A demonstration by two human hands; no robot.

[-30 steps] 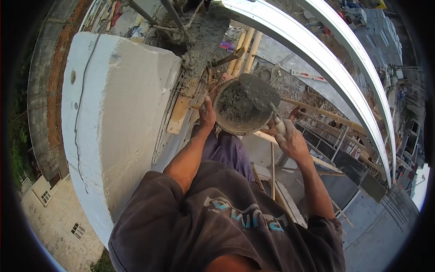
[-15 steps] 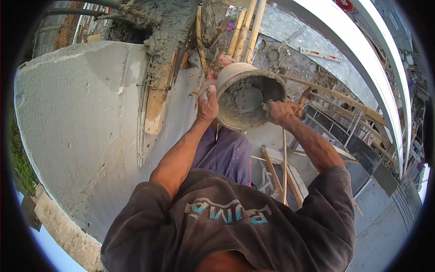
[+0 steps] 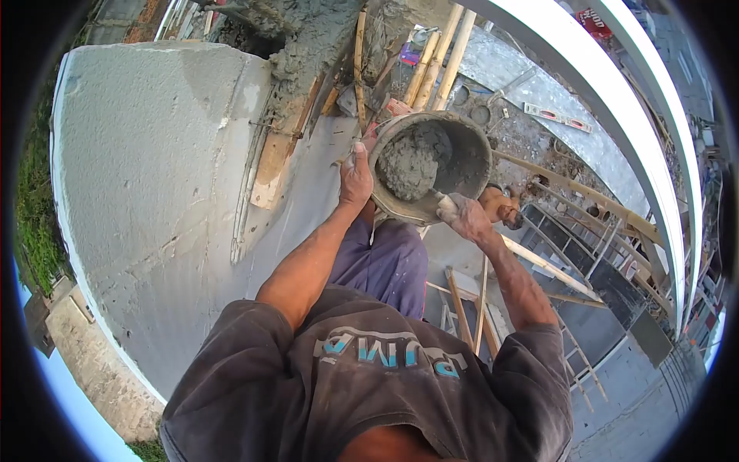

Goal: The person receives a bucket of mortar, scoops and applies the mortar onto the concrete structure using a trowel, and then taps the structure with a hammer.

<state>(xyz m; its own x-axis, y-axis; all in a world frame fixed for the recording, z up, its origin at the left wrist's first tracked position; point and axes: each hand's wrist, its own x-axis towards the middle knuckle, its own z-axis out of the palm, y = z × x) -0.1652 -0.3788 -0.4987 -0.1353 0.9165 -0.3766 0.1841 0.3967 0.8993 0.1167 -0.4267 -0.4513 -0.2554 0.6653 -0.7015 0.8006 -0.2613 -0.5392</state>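
A round, mortar-smeared bucket [image 3: 479,150] is tilted with its mouth facing me, above my knees. Wet grey mortar [image 3: 408,168] is heaped against its left inner side. My left hand [image 3: 356,181] grips the bucket's left rim, thumb pointing up along the outside. At the lower right rim, my right hand [image 3: 467,217] is closed around the pale handle of a trowel [image 3: 446,205]. The trowel's blade reaches into the bucket and is hidden or coated by mortar.
A rough concrete wall [image 3: 162,177] fills the left side. Bamboo poles [image 3: 443,61] rise behind the bucket. A spirit level [image 3: 557,117] lies on a metal sheet at upper right. Another person [image 3: 502,206] is below, beyond my right hand. White curved beams [image 3: 608,100] arch at right.
My right hand has moved down and slightly left with the trowel. The bucket's mouth faces me more, and the mortar heap shows further left. More of the other person is visible.
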